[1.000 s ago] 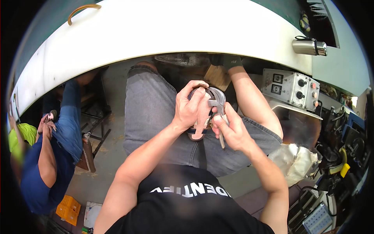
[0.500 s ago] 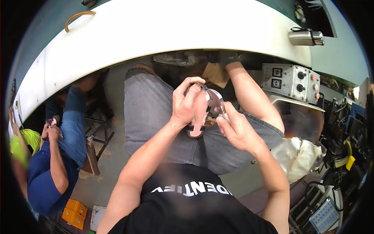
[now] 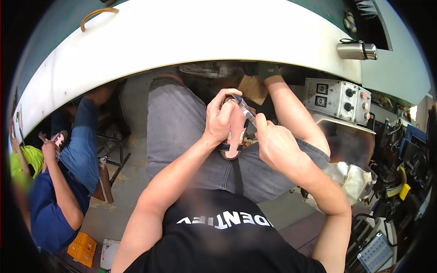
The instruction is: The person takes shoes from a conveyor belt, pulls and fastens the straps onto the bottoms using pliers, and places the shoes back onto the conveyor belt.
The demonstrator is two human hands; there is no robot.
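A sandal (image 3: 236,129) with a pink insole and dark straps is held over my lap, its one end pointing toward me. My left hand (image 3: 220,116) is closed around the sandal's left side and far end. In my right hand (image 3: 277,142) is a shiny metal tool (image 3: 248,114), narrow and pliers-like; the fist hides its handle. The tool's tip is at the sandal's upper right edge, by the strap near my left fingertips. Exactly what the tip grips is too small to tell.
A white worktable (image 3: 205,32) spans the front, with a steel flask (image 3: 357,50) and a curved brown handle-like piece (image 3: 98,16) on it. A control box (image 3: 337,98) stands right. On the left, a co-worker in blue (image 3: 57,200) handles another sandal. An orange crate (image 3: 82,249) sits lower left.
My right hand has moved up and turned over, its back now facing up, bringing the metal tool to the sandal's far end. My left hand keeps its hold on the sandal.
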